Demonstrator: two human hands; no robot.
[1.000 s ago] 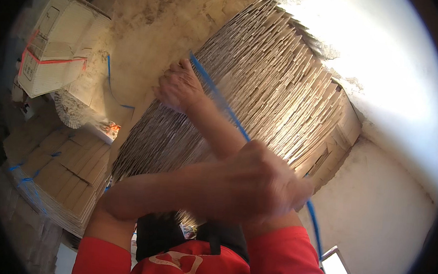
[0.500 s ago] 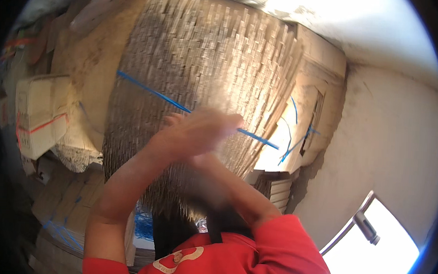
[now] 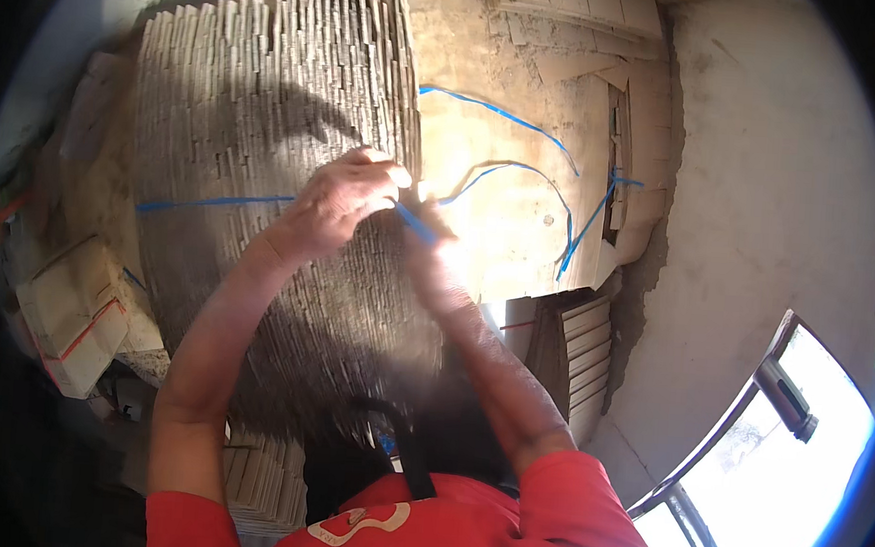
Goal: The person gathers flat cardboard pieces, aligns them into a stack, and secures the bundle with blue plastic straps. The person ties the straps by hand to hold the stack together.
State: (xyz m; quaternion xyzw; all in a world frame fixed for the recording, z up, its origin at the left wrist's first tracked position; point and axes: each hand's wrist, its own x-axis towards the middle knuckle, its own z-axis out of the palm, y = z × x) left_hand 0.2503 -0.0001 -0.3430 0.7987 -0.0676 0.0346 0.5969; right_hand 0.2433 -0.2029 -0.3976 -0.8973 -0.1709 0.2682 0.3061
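Your left hand (image 3: pixel 339 207) grasps one blue strap (image 3: pixel 216 202) above one sheet stack (image 3: pixel 259 82); your blurred right hand (image 3: pixel 436 268), I cannot tell.

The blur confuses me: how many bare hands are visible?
2: the left hand over the flat blue plastic strap crossing the grey-brown stack of cardboard sheets, and the right hand, blurred, by the stack's right edge.

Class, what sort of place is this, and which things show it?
Probably a packing workshop or storeroom: a thick stack of cardboard-like sheets, a blue strap across it, and loose blue strips beside it.
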